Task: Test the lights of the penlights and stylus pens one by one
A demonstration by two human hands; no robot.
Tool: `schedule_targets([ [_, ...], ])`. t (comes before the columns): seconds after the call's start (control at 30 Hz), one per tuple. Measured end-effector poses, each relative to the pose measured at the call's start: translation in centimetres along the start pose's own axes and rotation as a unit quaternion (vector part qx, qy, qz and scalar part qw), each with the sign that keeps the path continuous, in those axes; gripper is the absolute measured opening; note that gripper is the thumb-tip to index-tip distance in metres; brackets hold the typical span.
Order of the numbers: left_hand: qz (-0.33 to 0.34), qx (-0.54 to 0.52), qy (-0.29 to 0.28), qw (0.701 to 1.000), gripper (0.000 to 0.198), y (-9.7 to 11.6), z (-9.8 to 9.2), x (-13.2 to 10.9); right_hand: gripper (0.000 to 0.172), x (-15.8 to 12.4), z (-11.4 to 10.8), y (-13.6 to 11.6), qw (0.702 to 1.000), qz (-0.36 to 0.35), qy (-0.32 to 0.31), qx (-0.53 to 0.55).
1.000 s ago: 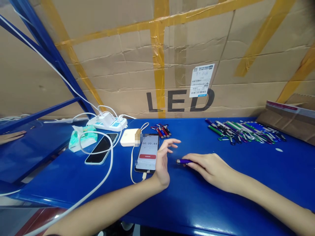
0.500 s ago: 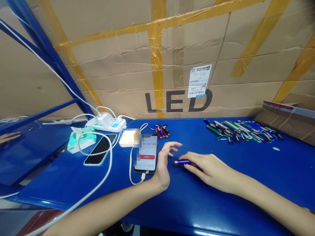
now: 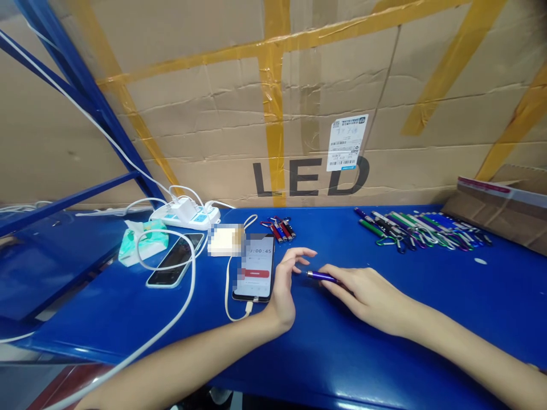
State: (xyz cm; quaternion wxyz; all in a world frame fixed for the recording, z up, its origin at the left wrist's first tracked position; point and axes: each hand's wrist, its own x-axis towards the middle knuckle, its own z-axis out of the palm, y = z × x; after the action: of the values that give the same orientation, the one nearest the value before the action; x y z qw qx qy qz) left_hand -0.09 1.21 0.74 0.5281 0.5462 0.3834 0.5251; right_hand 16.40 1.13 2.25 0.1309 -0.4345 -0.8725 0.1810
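Pinched between the thumb and fingers of my right hand is a slim purple mini flashlight with a silver tip. Its tip points left, toward my left hand; its back end is hidden by my fingers. My left hand stands on its edge beside a phone, fingers curved and apart, with nothing in them. The phone shows a running timer and has a charging cable plugged in. Behind my left hand lies a small group of red and dark mini flashlights with clips.
Many-coloured mini flashlights with carabiners lie in a row at the back right, before a cardboard box. On the left are a second phone, a tissue pack, a power strip and a looping white cable.
My right hand has tilted the purple flashlight slightly and raised it a little, so more of its barrel shows. My left hand has stayed in place.
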Motion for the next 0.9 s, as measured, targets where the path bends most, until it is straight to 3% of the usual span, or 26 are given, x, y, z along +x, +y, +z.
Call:
schedule_targets([
  [0.9,-0.002,0.000,-0.022,1.000,0.034,-0.1,0.3,-1.2,0.035,0.6,1.2,1.3,0.998,0.010,0.013,0.054],
])
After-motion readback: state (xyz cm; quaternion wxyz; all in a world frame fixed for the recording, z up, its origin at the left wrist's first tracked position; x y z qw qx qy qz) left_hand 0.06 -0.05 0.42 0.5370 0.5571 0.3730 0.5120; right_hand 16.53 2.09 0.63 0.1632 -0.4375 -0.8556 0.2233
